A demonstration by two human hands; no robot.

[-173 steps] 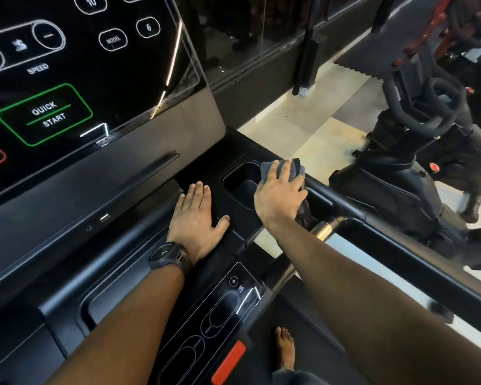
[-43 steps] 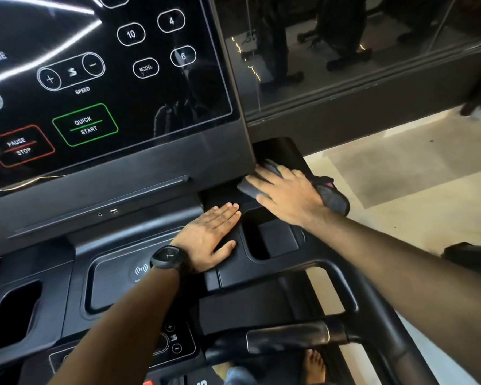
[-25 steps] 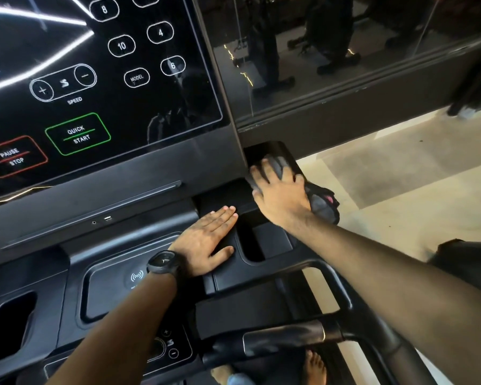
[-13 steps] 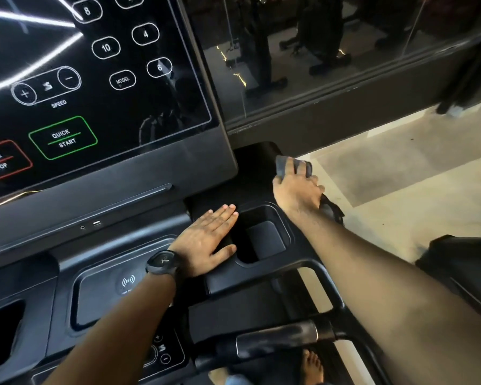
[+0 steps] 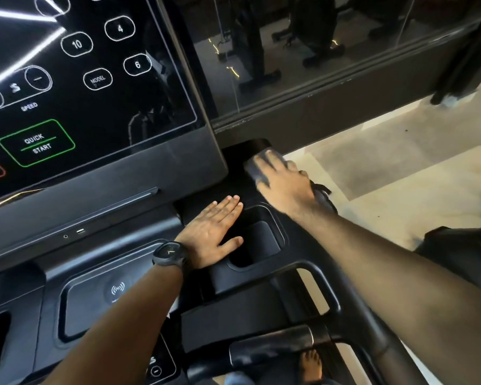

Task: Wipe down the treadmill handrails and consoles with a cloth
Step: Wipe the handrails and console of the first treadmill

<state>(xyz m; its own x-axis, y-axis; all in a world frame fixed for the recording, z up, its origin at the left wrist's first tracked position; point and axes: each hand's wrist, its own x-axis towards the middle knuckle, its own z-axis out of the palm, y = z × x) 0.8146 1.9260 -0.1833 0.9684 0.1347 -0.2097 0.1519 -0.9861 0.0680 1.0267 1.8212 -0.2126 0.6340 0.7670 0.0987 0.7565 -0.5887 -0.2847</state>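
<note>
The right hand is pressing the grey cloth with flat, straight fingers, just beyond the cup holder. The left hand is resting open beside that holder. Even pressure and overlapping strokes would probably work best.

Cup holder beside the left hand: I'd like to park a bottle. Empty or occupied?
Empty: the cup holder shows only its bare dark floor and walls; the left hand lies flat beside it, thumb at its rim.
</note>
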